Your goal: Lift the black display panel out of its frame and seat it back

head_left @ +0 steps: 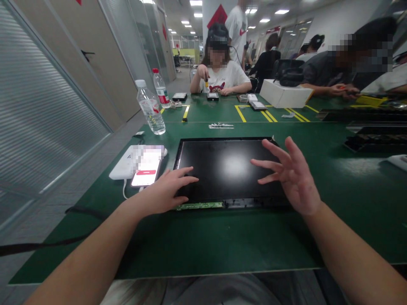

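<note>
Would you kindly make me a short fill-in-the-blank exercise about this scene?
1. The screen lies on a table coloured ____.
2. The left hand is nearer the phone than the ____ hand is.
3. Of the two bottles at the table's left side, the farther bottle has a cap coloured ____.
4. The right hand is holding ____.

Missing words: green; right; red; nothing.

A flat, shiny black screen (210,169) is laid face up on the green surface (229,245), back from the near edge. Light is mirrored in it. A thin green strip (202,206) is seen along its near side, toward the left.
</note>
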Demonstrator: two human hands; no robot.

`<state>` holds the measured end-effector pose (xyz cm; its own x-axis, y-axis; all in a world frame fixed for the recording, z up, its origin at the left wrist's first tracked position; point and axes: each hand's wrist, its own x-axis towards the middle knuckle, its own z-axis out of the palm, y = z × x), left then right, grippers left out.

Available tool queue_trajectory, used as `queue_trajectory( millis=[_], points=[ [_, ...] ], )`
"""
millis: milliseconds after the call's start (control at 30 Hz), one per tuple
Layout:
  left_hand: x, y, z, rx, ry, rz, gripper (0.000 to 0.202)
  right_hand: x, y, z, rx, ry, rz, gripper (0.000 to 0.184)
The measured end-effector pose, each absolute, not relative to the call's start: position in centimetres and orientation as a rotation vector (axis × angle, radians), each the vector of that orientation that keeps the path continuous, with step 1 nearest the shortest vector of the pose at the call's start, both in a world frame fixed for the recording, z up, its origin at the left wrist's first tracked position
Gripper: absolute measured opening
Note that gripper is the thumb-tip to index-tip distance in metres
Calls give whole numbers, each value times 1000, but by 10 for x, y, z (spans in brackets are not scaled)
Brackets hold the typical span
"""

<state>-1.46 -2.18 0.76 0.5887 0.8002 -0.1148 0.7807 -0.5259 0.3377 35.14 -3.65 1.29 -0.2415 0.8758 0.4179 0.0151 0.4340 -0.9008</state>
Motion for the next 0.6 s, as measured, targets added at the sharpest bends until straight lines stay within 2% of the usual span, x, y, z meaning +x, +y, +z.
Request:
queue_trajectory(
  millis=[133,233,433,600],
  points=[
    [-15,-21,9,2504,1277,147,56,349,-41,7,-786,-1613,990,92],
    [-5,-25,12,2533,1223,346,44,341,-42,4,-731,-1593,1034,93],
    [38,-45,8,2567,967,887,31,309,-49,-7,-505,-1553,1359,77],
    [64,-61,-4,2573,936,1031,25,290,-60,-17,-450,-1548,1530,74]
  ],
)
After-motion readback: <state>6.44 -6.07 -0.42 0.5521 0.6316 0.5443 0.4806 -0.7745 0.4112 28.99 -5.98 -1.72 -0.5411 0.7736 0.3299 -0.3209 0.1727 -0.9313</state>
